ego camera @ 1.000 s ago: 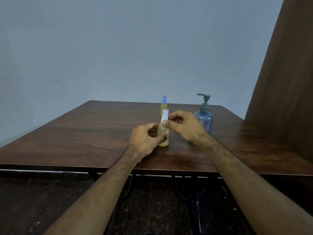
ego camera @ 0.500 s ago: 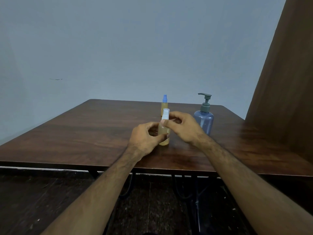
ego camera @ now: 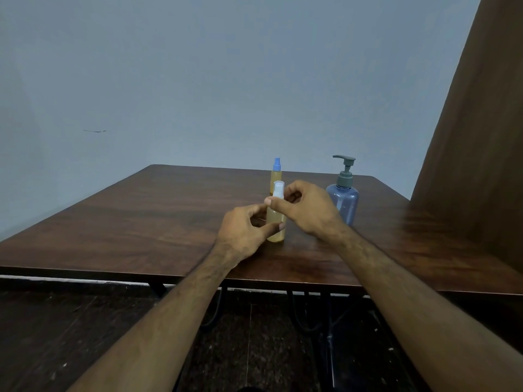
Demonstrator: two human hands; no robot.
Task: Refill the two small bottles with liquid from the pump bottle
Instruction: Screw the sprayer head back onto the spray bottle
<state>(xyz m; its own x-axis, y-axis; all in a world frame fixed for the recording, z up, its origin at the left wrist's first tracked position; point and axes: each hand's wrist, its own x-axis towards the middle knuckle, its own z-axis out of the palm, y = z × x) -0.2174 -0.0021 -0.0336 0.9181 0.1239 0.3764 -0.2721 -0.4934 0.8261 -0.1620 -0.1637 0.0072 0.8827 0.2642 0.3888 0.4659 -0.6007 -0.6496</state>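
A small bottle of yellow liquid with a white spray cap stands upright on the brown wooden table. My left hand grips its body from the left. My right hand pinches the white cap with thumb and fingers. A second small yellow bottle with a blue cap stands behind it, untouched. The blue pump bottle with a grey pump head stands at the right, partly behind my right hand.
A brown curtain or panel hangs at the right, close to the table's right edge. A pale blue wall stands behind the table. The dark floor and table legs show below the near edge.
Both hands stay on the white-capped bottle. My right hand's fingers have shifted slightly around the cap; the bottle has not left its spot.
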